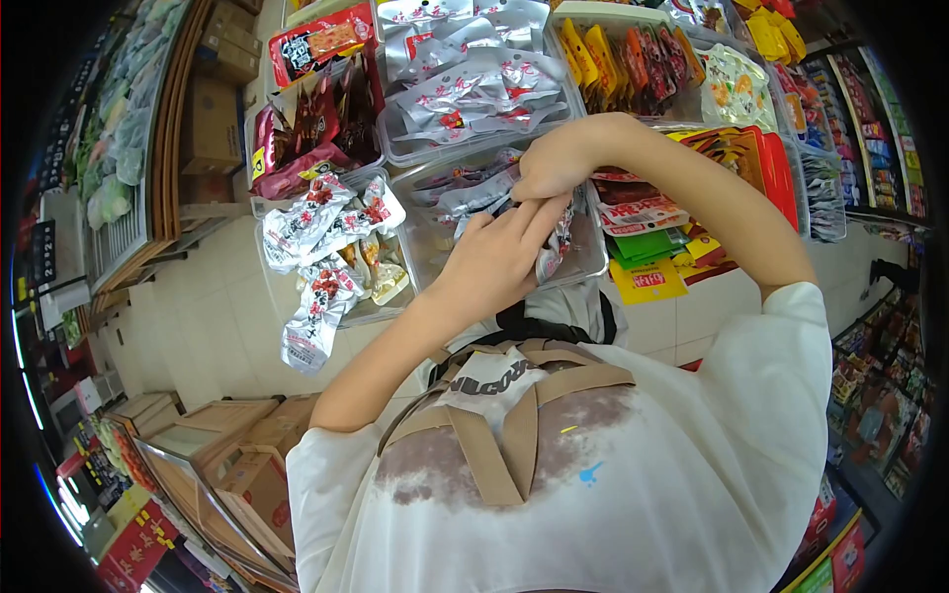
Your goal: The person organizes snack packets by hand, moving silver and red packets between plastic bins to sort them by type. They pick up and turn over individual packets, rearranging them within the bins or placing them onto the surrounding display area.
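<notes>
Both hands meet over a clear plastic bin [425, 259] partly filled with silver snack packets [479, 195]. My left hand [499, 252] reaches in from the lower left, its fingers together against a silver packet [557, 247]. From the upper right comes my right hand [556, 163], its fingers curled down and touching the fingers of my left hand. What the right fingers hold, if anything, is hidden. More silver packets with red print [314, 222] lie in the bin to the left.
Behind stands a bin of larger silver packets [474, 84]. Dark red packets [321, 119] fill a bin at the upper left, and yellow and red packets [633, 64] one at the upper right. Vegetable shelves [124, 148] stand at the far left.
</notes>
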Demonstrator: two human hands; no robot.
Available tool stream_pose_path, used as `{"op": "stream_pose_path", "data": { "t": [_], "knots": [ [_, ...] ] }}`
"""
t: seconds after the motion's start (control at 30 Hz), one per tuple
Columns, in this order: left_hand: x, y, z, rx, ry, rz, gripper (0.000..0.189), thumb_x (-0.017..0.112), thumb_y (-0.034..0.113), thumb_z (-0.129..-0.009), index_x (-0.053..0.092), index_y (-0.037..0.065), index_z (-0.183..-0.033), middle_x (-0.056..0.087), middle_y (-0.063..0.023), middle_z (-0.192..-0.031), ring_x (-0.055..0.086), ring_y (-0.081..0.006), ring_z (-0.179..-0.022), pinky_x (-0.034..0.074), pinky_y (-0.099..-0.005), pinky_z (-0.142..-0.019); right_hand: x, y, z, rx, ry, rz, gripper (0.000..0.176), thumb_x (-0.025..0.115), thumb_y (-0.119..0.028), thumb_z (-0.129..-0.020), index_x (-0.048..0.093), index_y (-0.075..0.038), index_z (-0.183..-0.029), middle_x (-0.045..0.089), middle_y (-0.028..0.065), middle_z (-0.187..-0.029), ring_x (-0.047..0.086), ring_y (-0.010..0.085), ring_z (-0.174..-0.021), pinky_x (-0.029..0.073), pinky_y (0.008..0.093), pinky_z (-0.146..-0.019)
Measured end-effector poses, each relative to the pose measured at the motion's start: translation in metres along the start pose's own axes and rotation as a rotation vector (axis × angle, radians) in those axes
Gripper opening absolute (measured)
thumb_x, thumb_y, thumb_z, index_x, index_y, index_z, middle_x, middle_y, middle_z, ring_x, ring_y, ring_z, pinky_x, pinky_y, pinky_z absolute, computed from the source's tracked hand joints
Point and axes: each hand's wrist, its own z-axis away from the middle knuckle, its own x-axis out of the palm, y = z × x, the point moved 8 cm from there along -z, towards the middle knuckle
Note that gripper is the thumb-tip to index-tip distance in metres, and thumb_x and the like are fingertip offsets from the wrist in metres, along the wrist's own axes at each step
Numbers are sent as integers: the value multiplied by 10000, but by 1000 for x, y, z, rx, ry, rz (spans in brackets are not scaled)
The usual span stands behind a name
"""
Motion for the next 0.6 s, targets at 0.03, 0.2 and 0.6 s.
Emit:
{"op": "stream_pose_path", "data": {
  "t": [0.03, 0.2, 0.6],
  "knots": [
    [0, -4, 0, -37, -5, 19, 893, 649, 0, -572, 260, 82, -1372, 468, -115, -1201, 544, -276, -960, 392, -372, -767, 1, 4, 0, -2, -3, 3, 494, 404, -406, -819, 638, 23, -892, 626, 189, -902, 578, 296, -750, 443, 408, -698],
    [-5, 0, 6, 56, 70, -22, 709, 602, 28, -645, 359, 53, -1311, 517, -99, -1113, 567, -228, -914, 407, -369, -732, 2, 0, 37, -166, 58, -49, 460, 537, -407, -782, 577, -76, -1099, 644, 131, -989, 596, 281, -919, 303, 466, -986],
    [-3, -2, 6, 48, 110, 59, 402, 672, 270, -719, 547, 103, -1063, 587, -51, -917, 547, -220, -908, 370, -366, -798, 15, -23, 58, -261, 89, 210, 311, 551, -26, -668, 653, -171, -924, 634, 38, -846, 573, 226, -919, 140, 538, -1072]
  ]
}}
